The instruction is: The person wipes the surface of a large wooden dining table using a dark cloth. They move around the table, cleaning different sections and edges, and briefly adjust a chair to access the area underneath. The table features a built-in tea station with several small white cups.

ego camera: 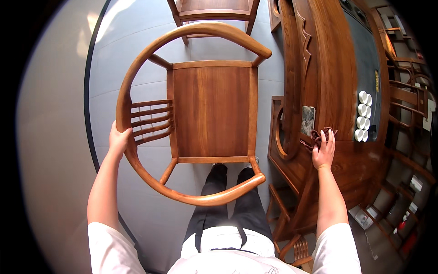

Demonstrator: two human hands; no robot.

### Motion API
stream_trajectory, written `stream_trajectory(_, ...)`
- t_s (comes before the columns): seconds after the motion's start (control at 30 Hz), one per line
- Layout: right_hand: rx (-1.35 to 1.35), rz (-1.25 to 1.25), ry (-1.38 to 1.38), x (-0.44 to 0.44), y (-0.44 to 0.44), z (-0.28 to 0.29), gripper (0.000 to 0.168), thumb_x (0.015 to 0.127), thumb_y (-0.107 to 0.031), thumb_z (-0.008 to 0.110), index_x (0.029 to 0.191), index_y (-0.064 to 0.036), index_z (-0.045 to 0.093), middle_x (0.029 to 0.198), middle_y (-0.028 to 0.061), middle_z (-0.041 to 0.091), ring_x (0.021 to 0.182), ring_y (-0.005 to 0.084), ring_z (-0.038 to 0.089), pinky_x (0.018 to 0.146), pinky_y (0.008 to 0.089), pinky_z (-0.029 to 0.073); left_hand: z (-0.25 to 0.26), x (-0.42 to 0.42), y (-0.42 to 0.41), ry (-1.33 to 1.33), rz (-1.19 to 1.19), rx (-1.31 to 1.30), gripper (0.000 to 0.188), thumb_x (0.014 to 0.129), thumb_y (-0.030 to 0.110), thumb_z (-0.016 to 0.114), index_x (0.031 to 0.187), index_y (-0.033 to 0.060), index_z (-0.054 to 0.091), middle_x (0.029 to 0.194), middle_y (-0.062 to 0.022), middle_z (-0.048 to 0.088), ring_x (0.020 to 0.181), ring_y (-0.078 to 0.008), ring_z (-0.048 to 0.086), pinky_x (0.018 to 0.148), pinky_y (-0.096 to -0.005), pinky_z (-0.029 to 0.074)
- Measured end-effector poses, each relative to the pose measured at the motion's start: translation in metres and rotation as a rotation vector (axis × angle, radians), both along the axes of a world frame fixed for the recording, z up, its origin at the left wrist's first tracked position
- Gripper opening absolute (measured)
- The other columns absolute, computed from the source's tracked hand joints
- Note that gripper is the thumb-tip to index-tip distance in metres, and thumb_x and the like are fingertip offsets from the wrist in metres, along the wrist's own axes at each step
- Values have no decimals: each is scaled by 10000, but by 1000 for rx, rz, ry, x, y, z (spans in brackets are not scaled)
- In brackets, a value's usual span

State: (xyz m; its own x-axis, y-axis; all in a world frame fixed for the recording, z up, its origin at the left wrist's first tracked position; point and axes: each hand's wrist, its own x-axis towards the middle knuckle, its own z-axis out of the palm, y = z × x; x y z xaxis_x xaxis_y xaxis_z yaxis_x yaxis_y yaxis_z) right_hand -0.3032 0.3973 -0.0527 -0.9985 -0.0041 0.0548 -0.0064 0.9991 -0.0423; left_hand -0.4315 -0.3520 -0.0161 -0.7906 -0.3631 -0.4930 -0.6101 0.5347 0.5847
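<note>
A wooden armchair with a curved, horseshoe-shaped top rail and a slatted back stands in front of me. My left hand is wrapped around the top rail at the middle of the back, its thumb on the inner side. On the edge of a wooden tea table to the right, a crumpled brown cloth lies under my right hand. The fingers of that hand rest over the cloth and partly hide it. A small patterned card or booklet lies just beyond the cloth.
Several white cups stand in two rows on the table's dark inset tray. Another wooden chair is farther ahead. A slatted chair sits at lower right. Wooden shelving lines the far right; a dark strip borders the floor at left.
</note>
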Motion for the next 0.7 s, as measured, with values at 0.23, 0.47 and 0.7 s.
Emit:
stream_trajectory(0.23,11,0,1,-5,8,-11,696,830,-183,603,1506,-159,443,1587,209,359,1450,446,369,1193,544,337,-6,-4,-14,-67,-30,-17,556,894,102,706,1404,59,489,1262,-127,650,1153,-233,631,1009,-385,501)
stream_trajectory(0.47,79,-11,-12,2,29,-34,698,831,-188,604,1508,-157,439,1583,212,360,1454,449,360,1197,543,331,-58,-8,-55,-34,-25,22,513,901,92,705,1375,59,512,1227,-105,658,1125,-210,630,994,-370,503)
stream_trajectory(0.7,130,-4,-39,1,33,-49,716,819,-183,611,1513,-153,434,1593,218,340,1459,454,353,1197,547,331,-133,-8,-133,-76,-2,71,514,890,102,708,1366,59,518,1202,-95,657,1086,-221,636,971,-383,515)
